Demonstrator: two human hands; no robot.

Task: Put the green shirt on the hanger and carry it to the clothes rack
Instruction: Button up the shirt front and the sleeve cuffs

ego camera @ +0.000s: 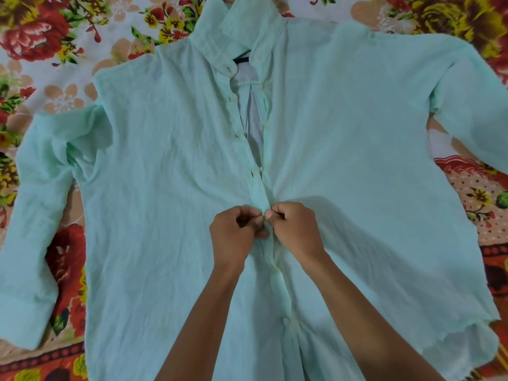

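Note:
The pale green shirt point(165, 174) lies spread front-up on a bed, collar at the top, both sleeves out to the sides. Its placket is closed below the hands and open above them, up to the collar. A dark strip of the hanger point(242, 59) shows inside the open neck; the rest of it is hidden under the cloth. My left hand point(233, 232) and my right hand point(297, 229) meet at the middle of the placket. Each pinches an edge of the shirt front at a button.
A floral bedsheet point(49, 37) in red, yellow and cream lies under the shirt and shows on all sides. The left sleeve cuff point(24, 317) reaches toward the lower left edge of the view. No clothes rack is in view.

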